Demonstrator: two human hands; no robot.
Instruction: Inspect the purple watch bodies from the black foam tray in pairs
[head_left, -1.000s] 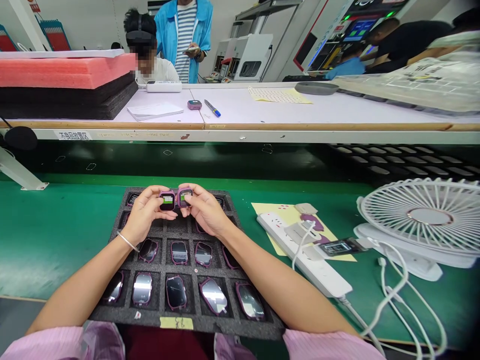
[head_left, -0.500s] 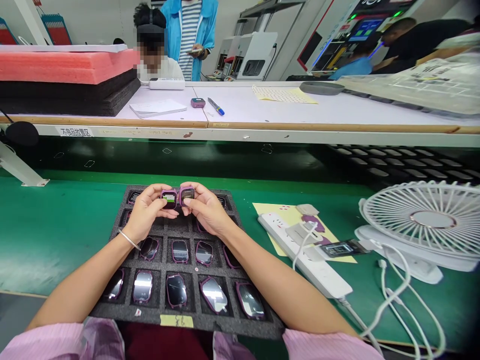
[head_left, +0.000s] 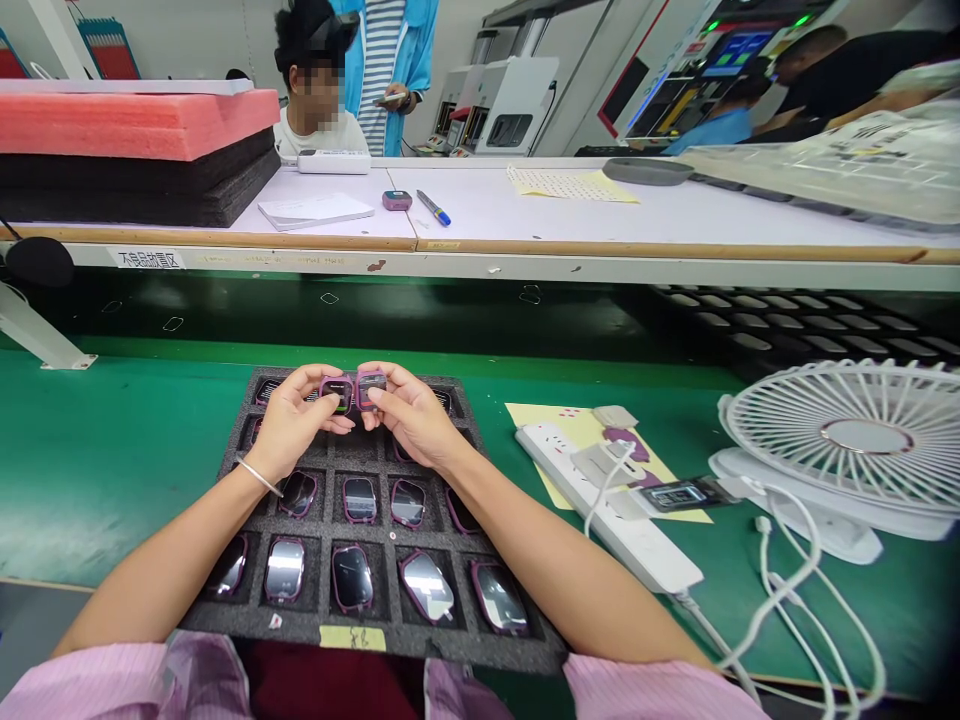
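My left hand grips a purple-framed smartwatch, its screen lit, with the thumb on the glass. A second purple smartwatch is pinched in my right hand, thumb against its face. The two watches are held side by side, edges close together, above the far part of a dark foam tray. Several more purple-rimmed watch bodies, such as this watch, lie in the tray's square pockets. My hands and forearms hide some of the pockets.
At right are a white power strip, a white fan, cables and a yellow sheet. A raised shelf crosses behind, bearing pink foam, a pen and papers. People are beyond it.
My hands stay nearly in place, with the thumbs shifting slightly on the watches. The screens show different content. Across the shelf, a seated person has turned their head to the side.
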